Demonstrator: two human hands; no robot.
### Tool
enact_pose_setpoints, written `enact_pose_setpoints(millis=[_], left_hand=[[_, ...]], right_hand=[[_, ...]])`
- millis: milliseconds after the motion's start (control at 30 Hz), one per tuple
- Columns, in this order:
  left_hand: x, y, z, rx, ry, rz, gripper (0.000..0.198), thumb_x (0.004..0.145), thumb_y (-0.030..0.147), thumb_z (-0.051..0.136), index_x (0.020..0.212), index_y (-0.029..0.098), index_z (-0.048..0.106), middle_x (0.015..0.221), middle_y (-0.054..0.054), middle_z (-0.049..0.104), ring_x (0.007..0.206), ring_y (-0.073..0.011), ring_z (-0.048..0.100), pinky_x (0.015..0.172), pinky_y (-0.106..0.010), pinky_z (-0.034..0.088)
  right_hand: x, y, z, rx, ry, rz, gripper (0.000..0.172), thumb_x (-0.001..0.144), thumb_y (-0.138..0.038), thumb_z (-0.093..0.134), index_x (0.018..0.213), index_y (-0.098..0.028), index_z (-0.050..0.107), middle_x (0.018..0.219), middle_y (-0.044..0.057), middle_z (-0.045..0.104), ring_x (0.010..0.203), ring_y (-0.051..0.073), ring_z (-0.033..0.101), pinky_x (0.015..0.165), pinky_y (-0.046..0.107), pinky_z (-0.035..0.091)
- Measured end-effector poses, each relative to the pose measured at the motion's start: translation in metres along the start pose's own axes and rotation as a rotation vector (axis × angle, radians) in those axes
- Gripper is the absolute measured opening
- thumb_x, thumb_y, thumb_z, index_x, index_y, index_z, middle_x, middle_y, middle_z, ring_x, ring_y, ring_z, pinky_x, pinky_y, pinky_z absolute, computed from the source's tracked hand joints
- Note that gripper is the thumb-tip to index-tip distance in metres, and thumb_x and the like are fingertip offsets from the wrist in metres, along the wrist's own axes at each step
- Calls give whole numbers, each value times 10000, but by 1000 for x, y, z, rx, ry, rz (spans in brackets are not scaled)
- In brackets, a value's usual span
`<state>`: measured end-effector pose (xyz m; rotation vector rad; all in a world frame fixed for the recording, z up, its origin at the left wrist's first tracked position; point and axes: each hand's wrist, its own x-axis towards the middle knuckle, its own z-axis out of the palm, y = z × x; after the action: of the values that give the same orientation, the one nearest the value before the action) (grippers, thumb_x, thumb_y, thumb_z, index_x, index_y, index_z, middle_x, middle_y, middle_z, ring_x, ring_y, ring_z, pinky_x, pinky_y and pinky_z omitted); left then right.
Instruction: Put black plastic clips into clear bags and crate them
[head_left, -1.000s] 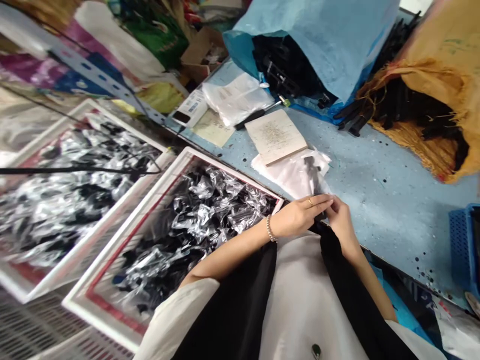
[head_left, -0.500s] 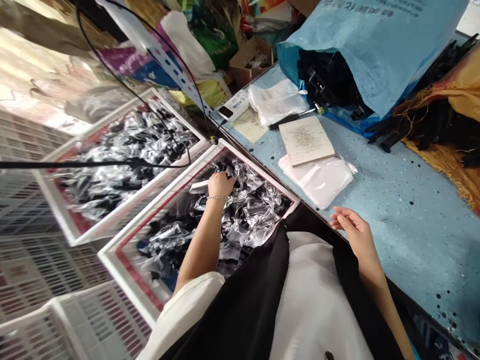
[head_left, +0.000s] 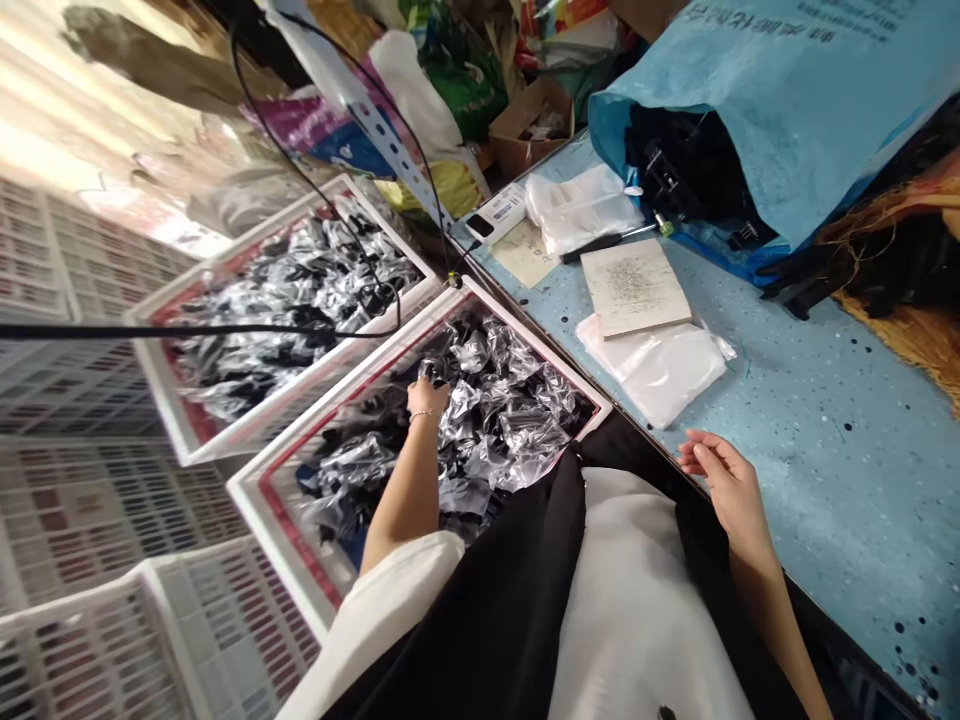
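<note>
My left hand (head_left: 427,398) reaches down into a white plastic crate (head_left: 250,488) filled with dark pieces in clear plastic bags (head_left: 517,425). Its fingertips sink among the bags, so their grip is hidden. Over the edge of the blue speckled table (head_left: 787,400) hovers my right hand (head_left: 720,470), palm turned inward, fingers loosely stretched and holding nothing. A stack of flat clear bags (head_left: 660,380) lies nearest to it, with a square pale board (head_left: 636,285) resting partly on top.
A second crate (head_left: 169,400) of bagged pieces stands beyond the first. On the table a blue sack (head_left: 795,90) spills black plastic parts (head_left: 675,170), near a pen-like tool (head_left: 615,242) and another bag stack (head_left: 581,205). Black cables (head_left: 187,331) cross above the crates.
My left hand has shifted within the crate, its fingers now lower among the bags. A pale strip beside it no longer shows. The view has swung slightly left; my right hand keeps its loose pose.
</note>
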<state>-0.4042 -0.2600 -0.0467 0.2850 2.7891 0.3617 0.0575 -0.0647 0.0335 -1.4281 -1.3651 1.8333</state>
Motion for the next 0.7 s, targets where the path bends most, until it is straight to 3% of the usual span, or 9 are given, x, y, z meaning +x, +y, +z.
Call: enact_pose_setpoints(millis=[133,233,300,367,433,500,567,633,700], left_hand=[[-34,76,12,-90,54,259,459,878,232,533,1306,76,592,1284,-190,607,1139,-259,619,1061,-386,464],[-86,155,11,-297,101,730,362,941,308,510,1245,158,637,1201,-126,644,983,-220,646,998,-379,507],[-126,213,17,-436,21,1094,309,966,320,503,1204,188,649,1156,-108,668,992,-221,649,975,-384,523],[-164,280,33,-484,-137,1414,304,980,304,492,1231,203,631,1199,-108,676,1117,-235,634,1026,-403,507],[-194,355,56,-410,-253,1614,338,972,294,508,1280,193,604,1299,-133,651,1247,-259,586,1105,-443,456],[-214,433,81,-247,-258,1615,423,939,308,562,1325,135,574,1402,-199,580,1333,-313,523,1140,-483,408],[-226,500,100,-55,-214,1461,637,886,377,648,1409,51,492,1451,-284,503,1355,-402,474,1108,-534,407],[-236,541,113,106,-180,1324,803,850,415,689,1477,6,397,1439,-336,481,1338,-460,453,1049,-565,427],[-244,551,121,211,-152,1306,803,858,399,674,1497,13,379,1400,-340,505,1316,-471,454,1013,-573,437]], right_hand=[[2,8,-13,19,40,1,431,807,-534,753,1071,-194,717,923,50,735,768,161,683,748,327,588],[7,9,-31,63,95,-20,508,758,-583,760,1044,-166,706,887,63,741,746,177,688,721,346,585],[12,8,-47,100,160,-37,533,741,-600,756,1039,-162,698,876,67,745,734,181,692,710,352,580],[16,8,-65,116,241,-54,540,727,-611,754,1028,-165,694,865,68,747,726,185,694,709,356,572],[17,10,-81,109,315,-69,532,726,-615,746,1019,-175,695,863,66,747,730,192,696,724,366,567],[15,15,-95,99,364,-72,514,735,-612,734,1023,-188,695,861,59,745,734,196,692,729,372,560],[10,23,-105,111,399,-67,494,744,-608,723,1027,-204,692,858,50,739,730,197,687,722,369,553],[5,31,-111,152,431,-58,485,742,-611,717,1017,-212,688,850,47,733,720,197,682,708,364,544],[2,38,-116,199,456,-53,478,743,-608,714,1003,-208,685,846,50,728,710,195,676,694,357,533]])
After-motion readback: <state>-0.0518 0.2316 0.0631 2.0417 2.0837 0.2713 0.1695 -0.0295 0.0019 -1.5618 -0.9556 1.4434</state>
